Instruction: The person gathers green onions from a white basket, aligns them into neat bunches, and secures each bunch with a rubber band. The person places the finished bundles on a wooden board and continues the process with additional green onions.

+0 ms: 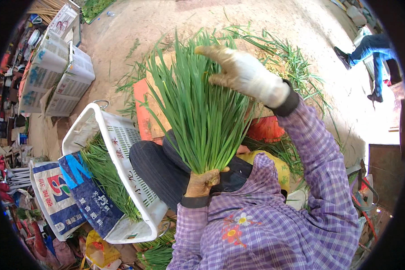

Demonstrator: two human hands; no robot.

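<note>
My gloved left hand [203, 182] grips a large bunch of long green leaves, likely garlic chives [202, 118], by the pale stem ends. The bunch fans upward and away from my lap. My right hand [238, 76], in a soiled white work glove, is raised over the upper right leaves with thumb and fingers apart, and nothing is gripped in it. Whether its fingertips touch the leaves I cannot tell. Behind the bunch lies a wooden board [158, 69], largely covered by the leaves, with a red-orange panel [141, 108] along its left side.
At my left a white plastic crate [131, 175] holds more greens [104, 172] and printed sacks [87, 195]. Stacked white crates [71, 81] stand farther off. Loose leaves [293, 64] litter the floor around the board. Another person's legs [371, 50] show at upper right.
</note>
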